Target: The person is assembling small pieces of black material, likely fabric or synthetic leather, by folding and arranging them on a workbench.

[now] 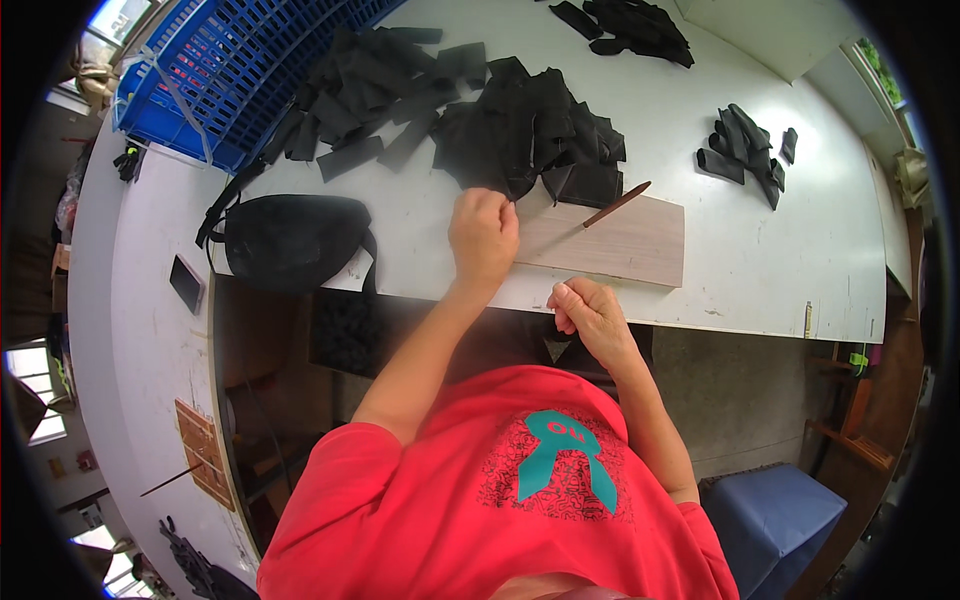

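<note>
My left hand is closed at the near edge of a heap of black fabric pieces. Its fingertips pinch the fabric where the heap meets a pale wooden board. From that board a thin brown pointed stick rises at a slant. Just off the table's front edge, in front of the board, my right hand has its fingers curled in with the thumb against them. Whatever those fingers may hold is hidden.
Flat black strips lie loose beside a blue plastic crate at the far left. A black pouch sits nearer me. Smaller black piles lie to the right and far back. A blue-covered seat stands at lower right.
</note>
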### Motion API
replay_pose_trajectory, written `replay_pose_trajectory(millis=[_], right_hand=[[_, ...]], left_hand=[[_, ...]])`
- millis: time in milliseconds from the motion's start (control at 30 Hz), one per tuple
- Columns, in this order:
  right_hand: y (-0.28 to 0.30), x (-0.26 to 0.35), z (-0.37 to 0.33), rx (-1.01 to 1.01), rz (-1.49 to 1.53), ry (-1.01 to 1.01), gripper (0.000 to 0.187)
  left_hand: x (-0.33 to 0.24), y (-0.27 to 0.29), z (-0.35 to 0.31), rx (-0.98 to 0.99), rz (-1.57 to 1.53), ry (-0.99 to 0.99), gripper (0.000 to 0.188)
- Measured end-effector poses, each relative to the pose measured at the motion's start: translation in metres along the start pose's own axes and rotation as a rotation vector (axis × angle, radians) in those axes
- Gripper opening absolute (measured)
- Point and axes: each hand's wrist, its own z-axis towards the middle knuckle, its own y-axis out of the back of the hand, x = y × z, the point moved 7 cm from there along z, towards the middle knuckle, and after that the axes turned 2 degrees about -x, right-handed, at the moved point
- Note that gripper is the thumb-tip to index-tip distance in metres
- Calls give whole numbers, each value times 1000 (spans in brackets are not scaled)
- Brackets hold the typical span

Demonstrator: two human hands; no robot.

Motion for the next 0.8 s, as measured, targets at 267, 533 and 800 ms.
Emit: replay_pose_trajectory(millis=[267, 533, 800], right_hand=[[2, 92, -22, -494, -492, 853, 36], [26, 75, -15, -282, 27, 598, 9], [37, 72, -18, 33, -96, 378, 7]], left_hand=[[-19, 33, -27, 444, -2033, 1461, 12], [-22, 49, -22, 466, -1622, 1131, 16], [-51, 57, 18, 795, -1297, 585, 18]])
